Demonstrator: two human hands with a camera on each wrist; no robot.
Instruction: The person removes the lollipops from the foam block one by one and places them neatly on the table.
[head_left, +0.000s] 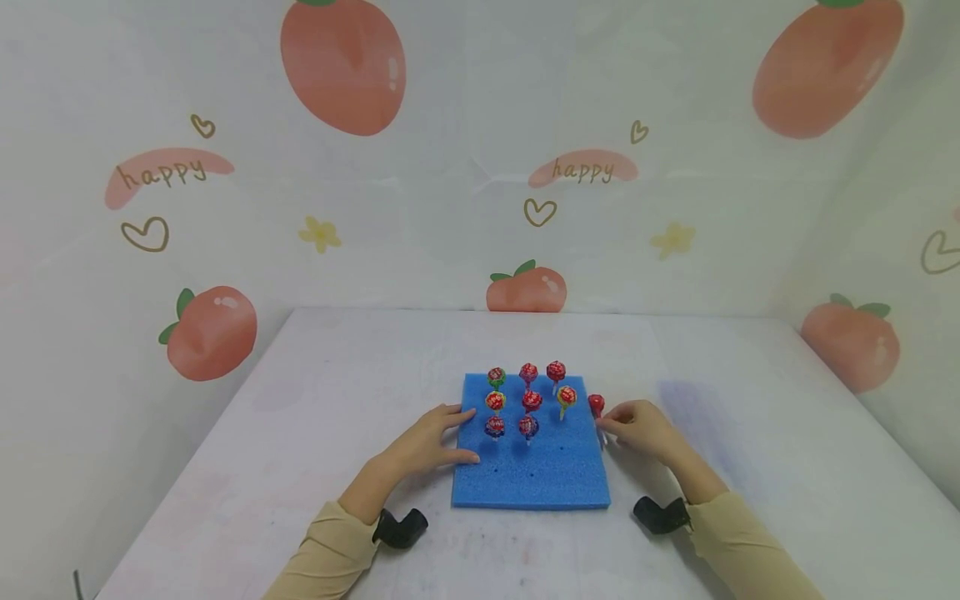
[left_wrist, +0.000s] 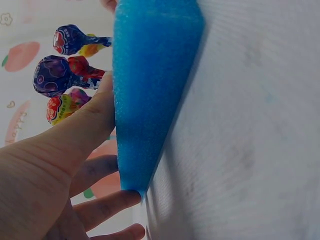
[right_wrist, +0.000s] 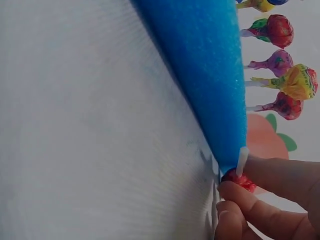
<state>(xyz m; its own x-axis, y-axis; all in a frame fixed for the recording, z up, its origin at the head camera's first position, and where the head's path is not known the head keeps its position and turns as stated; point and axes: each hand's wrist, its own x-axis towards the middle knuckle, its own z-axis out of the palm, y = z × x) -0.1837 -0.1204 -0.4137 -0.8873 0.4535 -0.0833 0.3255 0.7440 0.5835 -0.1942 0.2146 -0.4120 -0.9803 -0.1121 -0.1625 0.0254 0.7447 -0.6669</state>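
A blue foam block lies on the table, with several wrapped lollipops standing in it on their sticks. My left hand rests against the block's left edge, its fingers spread; in the left wrist view the thumb lies along the top edge. At the right edge, my right hand pinches a red lollipop between thumb and fingers. In the right wrist view this lollipop's white stick shows by the fingers, while its red head is partly hidden by them.
Small dark holes dot the near part of the foam. The white table extends around the block, and a printed cloth backdrop stands behind it. Black wrist devices sit below both hands.
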